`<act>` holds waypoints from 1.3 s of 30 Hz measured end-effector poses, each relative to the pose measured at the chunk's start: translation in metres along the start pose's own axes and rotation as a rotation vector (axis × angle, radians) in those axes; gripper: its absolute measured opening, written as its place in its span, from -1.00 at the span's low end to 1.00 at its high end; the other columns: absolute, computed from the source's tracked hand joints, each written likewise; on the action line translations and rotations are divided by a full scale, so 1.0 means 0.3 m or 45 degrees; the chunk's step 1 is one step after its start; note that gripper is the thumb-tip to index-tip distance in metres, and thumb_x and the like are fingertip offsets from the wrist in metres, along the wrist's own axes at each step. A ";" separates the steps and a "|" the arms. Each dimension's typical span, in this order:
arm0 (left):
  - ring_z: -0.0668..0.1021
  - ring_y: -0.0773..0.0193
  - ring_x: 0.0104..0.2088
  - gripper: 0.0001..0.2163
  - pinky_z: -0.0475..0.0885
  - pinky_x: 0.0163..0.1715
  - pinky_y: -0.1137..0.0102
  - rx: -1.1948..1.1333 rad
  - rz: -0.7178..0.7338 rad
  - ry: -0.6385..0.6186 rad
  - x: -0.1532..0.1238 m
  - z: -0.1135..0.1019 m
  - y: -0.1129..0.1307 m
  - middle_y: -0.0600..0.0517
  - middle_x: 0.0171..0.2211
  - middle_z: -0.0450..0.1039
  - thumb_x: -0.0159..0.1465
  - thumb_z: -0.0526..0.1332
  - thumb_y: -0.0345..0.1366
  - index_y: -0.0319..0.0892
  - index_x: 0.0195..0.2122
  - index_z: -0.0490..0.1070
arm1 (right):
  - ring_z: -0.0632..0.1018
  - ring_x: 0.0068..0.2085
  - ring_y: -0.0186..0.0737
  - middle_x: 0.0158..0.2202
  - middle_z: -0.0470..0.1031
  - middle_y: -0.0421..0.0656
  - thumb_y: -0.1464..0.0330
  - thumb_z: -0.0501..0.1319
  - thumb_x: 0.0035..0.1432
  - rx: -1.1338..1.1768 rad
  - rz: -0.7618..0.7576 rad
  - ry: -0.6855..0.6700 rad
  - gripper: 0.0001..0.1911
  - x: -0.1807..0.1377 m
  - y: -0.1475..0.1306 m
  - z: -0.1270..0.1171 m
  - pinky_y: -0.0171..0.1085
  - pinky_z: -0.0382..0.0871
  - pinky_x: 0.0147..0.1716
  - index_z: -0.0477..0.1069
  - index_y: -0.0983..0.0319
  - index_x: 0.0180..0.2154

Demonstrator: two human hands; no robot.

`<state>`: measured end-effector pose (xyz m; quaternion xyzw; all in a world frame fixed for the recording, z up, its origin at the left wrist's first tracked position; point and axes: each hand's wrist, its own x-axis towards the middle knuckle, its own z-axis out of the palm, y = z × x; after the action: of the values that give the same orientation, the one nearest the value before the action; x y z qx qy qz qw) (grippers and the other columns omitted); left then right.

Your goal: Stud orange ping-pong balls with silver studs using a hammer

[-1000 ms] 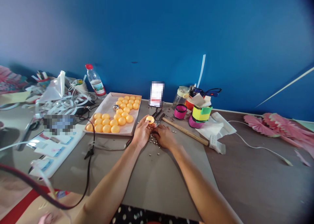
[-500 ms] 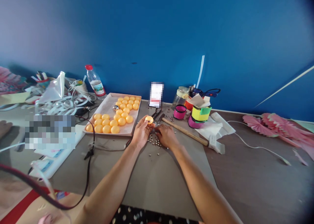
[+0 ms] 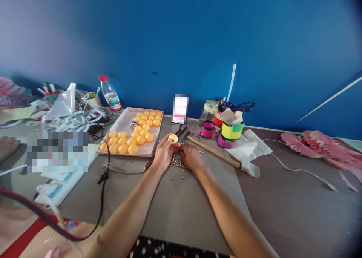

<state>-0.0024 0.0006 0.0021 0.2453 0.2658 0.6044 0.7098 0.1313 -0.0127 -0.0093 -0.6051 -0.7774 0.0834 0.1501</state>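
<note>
An orange ball (image 3: 173, 138), like a table tennis ball, is held in the fingers of my left hand (image 3: 164, 152); a small dark spot shows on its near side. My right hand (image 3: 190, 156) rests just to the right, low over the table, its fingers bent inward. Whatever those right fingertips hold, if anything, is hidden. Small shiny metal bells or beads (image 3: 178, 163) lie scattered beneath and between both hands. Behind them are dark-handled pliers (image 3: 181, 129). Several more orange balls (image 3: 123, 148) sit in a shallow white tray (image 3: 118, 124) to the left.
A wooden-handled hammer (image 3: 215, 151) lies right of my hands. Behind stand a propped phone (image 3: 180, 109), a glass jar (image 3: 207, 112) and a magenta tape roll (image 3: 207, 129). Leftward are a bottle (image 3: 111, 95), a power strip (image 3: 63, 186), cables and another person's hand (image 3: 8, 146). Pink paper fans (image 3: 311, 143) lie far right.
The ball in my left hand has shifted and turned slightly. My right hand stays in nearly the same place. At the far left, the other person's hand has come further into view.
</note>
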 end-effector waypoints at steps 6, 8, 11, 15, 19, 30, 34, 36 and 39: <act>0.55 0.34 -0.46 -0.64 0.44 -0.34 0.42 0.019 0.010 0.013 0.005 -0.007 -0.005 0.03 -0.39 0.52 0.02 0.38 -0.32 -0.22 -0.14 0.43 | 0.48 -0.21 -0.16 -0.29 0.48 -0.08 0.49 0.06 0.10 0.235 -0.037 0.235 -0.85 0.001 0.020 0.022 -0.22 0.22 -0.18 0.39 0.22 -0.38; 0.55 0.34 -0.45 -0.64 0.45 -0.31 0.41 0.027 0.007 0.031 0.007 -0.009 -0.007 0.03 -0.38 0.53 0.02 0.37 -0.32 -0.21 -0.13 0.42 | 0.47 -0.21 -0.18 -0.27 0.47 -0.07 0.51 0.06 0.02 0.455 -0.039 0.400 -0.87 0.003 0.025 0.022 -0.24 0.27 -0.20 0.33 0.22 -0.43; 0.55 0.35 -0.45 -0.62 0.44 -0.31 0.40 0.045 -0.011 0.046 0.007 -0.010 -0.007 0.02 -0.37 0.53 0.03 0.37 -0.31 -0.21 -0.10 0.42 | 0.47 -0.34 -0.24 -0.30 0.48 -0.12 0.49 0.06 -0.05 0.860 0.045 0.519 -0.91 0.007 0.018 0.015 -0.27 0.32 -0.31 0.26 0.19 -0.48; 0.54 0.35 -0.44 -0.61 0.43 -0.29 0.39 0.087 -0.015 0.040 0.003 -0.005 -0.008 0.02 -0.36 0.53 0.03 0.36 -0.30 -0.22 -0.10 0.41 | 0.30 -0.65 -0.37 -0.61 0.33 -0.32 0.38 0.11 -0.02 1.357 0.249 0.393 -0.95 0.011 -0.008 0.003 -0.35 0.15 -0.62 0.21 0.16 -0.46; 0.54 0.34 -0.42 -0.62 0.41 -0.27 0.38 0.105 -0.010 0.021 0.001 -0.001 -0.010 0.04 -0.36 0.51 0.03 0.37 -0.29 -0.22 -0.11 0.41 | 0.26 -0.68 -0.40 -0.68 0.24 -0.39 0.27 0.21 -0.03 1.644 0.218 0.357 -0.83 0.018 -0.020 0.002 -0.37 0.08 -0.65 0.24 0.16 -0.41; 0.54 0.32 -0.41 -0.60 0.40 -0.27 0.36 0.109 -0.020 -0.016 -0.001 -0.002 -0.011 0.03 -0.35 0.50 0.03 0.37 -0.28 -0.21 -0.10 0.39 | 0.41 -0.54 -0.34 -0.49 0.46 -0.25 0.23 0.23 -0.08 1.878 0.228 0.312 -0.79 0.026 -0.015 0.000 -0.27 0.33 -0.40 0.38 0.19 -0.36; 0.52 0.34 -0.44 -0.61 0.39 -0.33 0.39 0.126 -0.034 -0.030 0.000 -0.007 -0.014 0.04 -0.36 0.49 0.04 0.37 -0.26 -0.21 -0.09 0.40 | 0.39 -0.55 -0.33 -0.57 0.37 -0.30 0.24 0.22 -0.05 1.705 0.221 0.342 -0.84 0.026 -0.014 0.003 -0.29 0.30 -0.42 0.37 0.18 -0.40; 0.51 0.36 -0.44 -0.60 0.39 -0.32 0.39 0.141 -0.038 -0.025 -0.001 -0.009 -0.017 0.04 -0.34 0.50 0.05 0.37 -0.26 -0.21 -0.09 0.41 | 0.36 -0.53 -0.33 -0.59 0.32 -0.32 0.25 0.21 -0.03 1.632 0.198 0.367 -0.86 0.025 -0.013 0.003 -0.31 0.27 -0.43 0.38 0.18 -0.41; 0.52 0.34 -0.40 -0.60 0.40 -0.27 0.37 0.148 -0.041 -0.027 -0.003 -0.007 -0.020 0.02 -0.30 0.51 0.04 0.38 -0.25 -0.21 -0.09 0.42 | 0.34 -0.52 -0.35 -0.57 0.31 -0.31 0.25 0.21 -0.04 1.605 0.178 0.413 -0.86 0.024 -0.013 0.000 -0.33 0.24 -0.45 0.38 0.19 -0.42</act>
<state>0.0006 -0.0012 -0.0034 0.2881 0.2967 0.5737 0.7069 0.1262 -0.0068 -0.0073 -0.4550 -0.5060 0.4405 0.5856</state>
